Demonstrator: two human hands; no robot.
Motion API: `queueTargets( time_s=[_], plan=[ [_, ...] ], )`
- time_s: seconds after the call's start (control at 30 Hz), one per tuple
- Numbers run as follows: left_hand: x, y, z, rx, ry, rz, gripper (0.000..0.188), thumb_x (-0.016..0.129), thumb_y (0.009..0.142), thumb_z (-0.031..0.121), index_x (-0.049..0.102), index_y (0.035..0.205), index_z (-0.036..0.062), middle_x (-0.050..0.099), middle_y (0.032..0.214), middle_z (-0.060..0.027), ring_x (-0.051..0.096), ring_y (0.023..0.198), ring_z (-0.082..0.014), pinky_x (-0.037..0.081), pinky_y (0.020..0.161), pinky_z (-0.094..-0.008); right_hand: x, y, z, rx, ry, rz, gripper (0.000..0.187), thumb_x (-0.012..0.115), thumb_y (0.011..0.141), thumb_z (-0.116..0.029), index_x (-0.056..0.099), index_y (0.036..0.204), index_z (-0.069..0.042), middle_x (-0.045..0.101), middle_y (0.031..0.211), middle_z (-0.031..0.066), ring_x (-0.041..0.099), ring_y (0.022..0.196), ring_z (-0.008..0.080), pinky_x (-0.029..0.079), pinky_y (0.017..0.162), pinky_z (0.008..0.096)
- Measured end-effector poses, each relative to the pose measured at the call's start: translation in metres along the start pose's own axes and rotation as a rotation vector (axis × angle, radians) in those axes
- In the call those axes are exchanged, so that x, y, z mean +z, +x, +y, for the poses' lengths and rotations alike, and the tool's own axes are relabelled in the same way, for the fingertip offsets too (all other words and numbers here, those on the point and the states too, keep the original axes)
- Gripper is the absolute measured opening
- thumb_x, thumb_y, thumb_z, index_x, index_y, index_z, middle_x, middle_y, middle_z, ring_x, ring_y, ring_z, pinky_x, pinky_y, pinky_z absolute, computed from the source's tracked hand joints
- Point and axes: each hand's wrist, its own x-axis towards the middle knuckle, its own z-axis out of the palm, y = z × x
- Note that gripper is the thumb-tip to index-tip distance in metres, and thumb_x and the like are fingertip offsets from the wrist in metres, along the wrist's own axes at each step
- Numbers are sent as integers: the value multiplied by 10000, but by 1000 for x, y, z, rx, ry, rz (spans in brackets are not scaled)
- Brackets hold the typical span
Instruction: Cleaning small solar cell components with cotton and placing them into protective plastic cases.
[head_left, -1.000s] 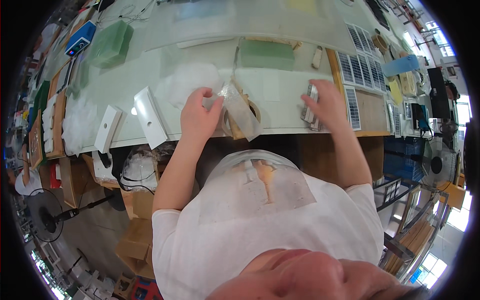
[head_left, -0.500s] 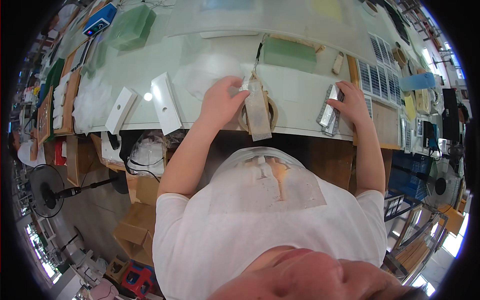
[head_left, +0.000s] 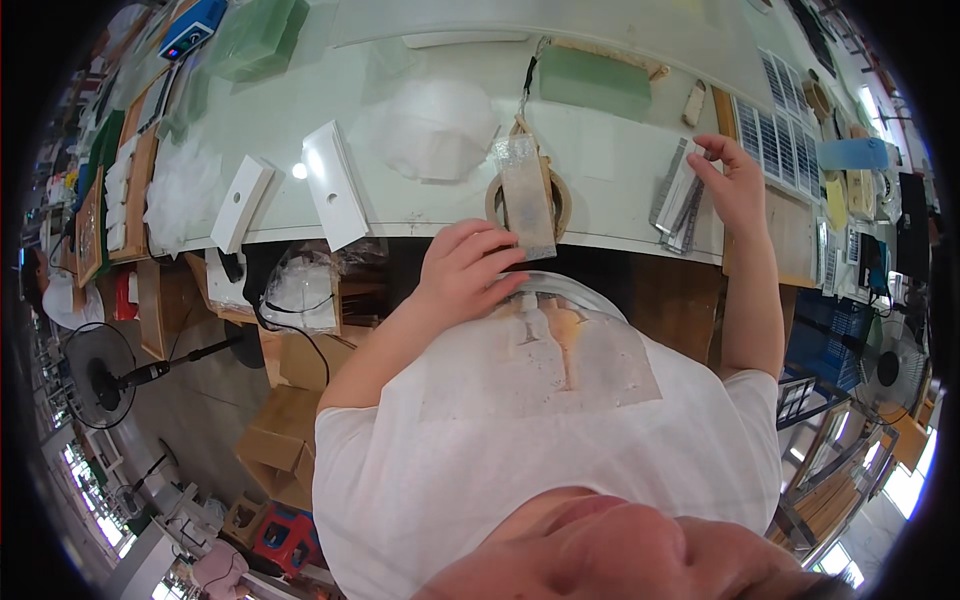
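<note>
A flat wooden block with a rough glittery face point(head_left: 527, 195) rests across a roll of tan tape point(head_left: 563, 205) at the table's front edge. Beside the block's near end is my left hand point(head_left: 468, 268), its fingers bent and slightly apart, with nothing seen in it. On the right lies a small fanned pile of thin silver-grey strips point(head_left: 668, 190). My right hand point(head_left: 732, 180) pinches the far end of one pale, thin strip point(head_left: 682, 190) on the pile between thumb and forefinger. A rounded sheet of thin white wrap point(head_left: 437, 130) lies left of the block.
Two white bars with a hole point(head_left: 335, 185) point(head_left: 243, 205) lie at the left, near crumpled clear film point(head_left: 183, 195). Green foam blocks point(head_left: 595, 82) point(head_left: 260, 38) stand farther back. Small solar panels point(head_left: 790, 130) sit at the right. A fan point(head_left: 100, 378) stands on the floor.
My left hand has moved from the block's far end toward me, to its near end. My right hand has shifted right and away, and the strips are now more fanned out.
</note>
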Motion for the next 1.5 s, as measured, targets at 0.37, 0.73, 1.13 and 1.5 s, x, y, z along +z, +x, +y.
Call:
queueTargets(
  time_s=[0.37,0.73,1.13,1.5],
  plan=[
    [6,-18,-3,52,86,75,270,787,626,68,696,872,130,632,1002,-5,552,926,-249,471,759,-340,106,-10,-100,115,568,-491,262,701,813,-158,657,1038,-31,606,762,-6,526,666,59,438,599,216],
    [13,-20,-4,19,42,167,247,813,618,101,684,828,115,636,944,-11,552,892,-247,477,743,-332,134,4,-98,162,517,-512,221,675,844,-95,630,1042,-8,560,715,-16,464,545,47,383,511,201],
    [11,-20,-6,20,53,161,269,826,611,124,680,837,114,637,947,-14,556,885,-248,476,740,-331,138,2,-97,152,506,-491,219,674,836,-104,637,1026,-3,564,691,-9,482,527,62,402,501,221],
    [10,-18,-7,41,80,125,272,814,634,130,701,882,138,633,972,-4,550,904,-243,482,742,-332,140,4,-97,177,503,-493,213,674,842,-89,637,1034,-5,565,704,-15,468,543,51,393,510,205]
  ],
)
